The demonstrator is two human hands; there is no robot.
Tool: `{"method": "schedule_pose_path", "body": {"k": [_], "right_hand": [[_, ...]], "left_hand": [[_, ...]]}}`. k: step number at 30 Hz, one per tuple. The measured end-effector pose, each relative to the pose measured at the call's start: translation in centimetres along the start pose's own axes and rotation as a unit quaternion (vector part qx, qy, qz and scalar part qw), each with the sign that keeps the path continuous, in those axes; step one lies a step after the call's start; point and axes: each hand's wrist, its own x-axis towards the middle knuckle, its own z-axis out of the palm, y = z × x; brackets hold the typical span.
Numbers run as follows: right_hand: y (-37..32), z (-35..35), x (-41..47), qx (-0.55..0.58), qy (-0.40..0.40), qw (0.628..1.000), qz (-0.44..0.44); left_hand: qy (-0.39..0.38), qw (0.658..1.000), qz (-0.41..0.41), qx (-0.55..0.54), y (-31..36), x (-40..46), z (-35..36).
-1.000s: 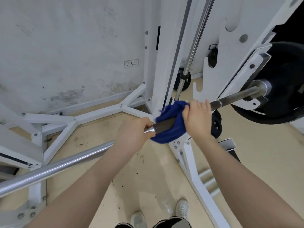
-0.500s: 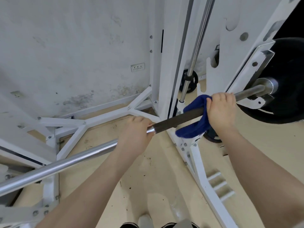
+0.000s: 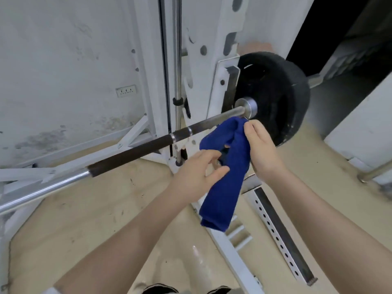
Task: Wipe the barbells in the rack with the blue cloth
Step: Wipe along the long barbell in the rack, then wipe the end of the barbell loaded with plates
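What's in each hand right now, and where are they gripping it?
Both hold the blue cloth: right hand by its upper edge, left hand pinching mid-cloth. Neither is on the barbell.

Stained white wall, beige floor

1. Both forearms bare – no sleeves, watch or bands visible.
2. left hand and right hand: no gloves, no rings that show.
3. Bottom edge: dark clothing with a paler strip – blurred, garment type unclear.
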Motion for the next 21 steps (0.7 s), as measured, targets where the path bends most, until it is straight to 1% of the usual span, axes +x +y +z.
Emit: {"method": "schedule_pose_path", "body": {"k": [3,5,6,7,10,12,14,16,17,19,21], "right_hand": [[-0.7,-4.6,-0.2,0.033,-0.023,0.999,-0.015],[-0.5,-7.5,0.0,0.042,-0.021,0.999,-0.021],[-0.2,-8.9,0.1,0.044,-0.017,0.999,-0.022],[0.1,-10.4,0.2,0.046,-0.013,0.999,-0.019],[0.5,-14.3,1.0,0.050,-0.025,0.998,0.002],[0.4,-16.4,2.0,0.016,-0.047,0.998,0.022],[0.2,-18.0,3.0,-0.026,-0.074,0.996,0.042],[-0.2,-18.9,3.9,-0.066,-0.110,0.991,0.037],[-0.4,-19.3,4.4,-0.076,-0.125,0.989,0.030],[-0.9,-20.2,5.2,-0.082,-0.135,0.987,0.025],[-1.4,-21.1,6.3,-0.109,-0.118,0.987,-0.001]], "left_hand": [[-0.055,0.990,-0.013,-0.133,4.2,1.4,4.6],[-0.075,0.968,-0.035,-0.235,6.4,2.2,6.8],[-0.080,0.959,-0.043,-0.270,7.2,2.6,7.6],[-0.081,0.955,-0.043,-0.281,7.8,3.1,8.4],[-0.069,0.971,-0.038,-0.224,9.2,5.2,9.7],[-0.046,0.982,-0.033,-0.180,9.6,7.2,10.0],[-0.011,0.996,0.005,-0.094,10.2,9.5,9.6],[0.012,0.997,0.042,-0.057,11.0,11.6,9.0],[0.007,0.997,0.052,-0.059,11.4,12.8,8.8],[-0.029,0.995,0.063,-0.067,12.3,14.9,8.6],[-0.057,0.992,0.087,-0.070,13.4,16.8,8.6]]}}
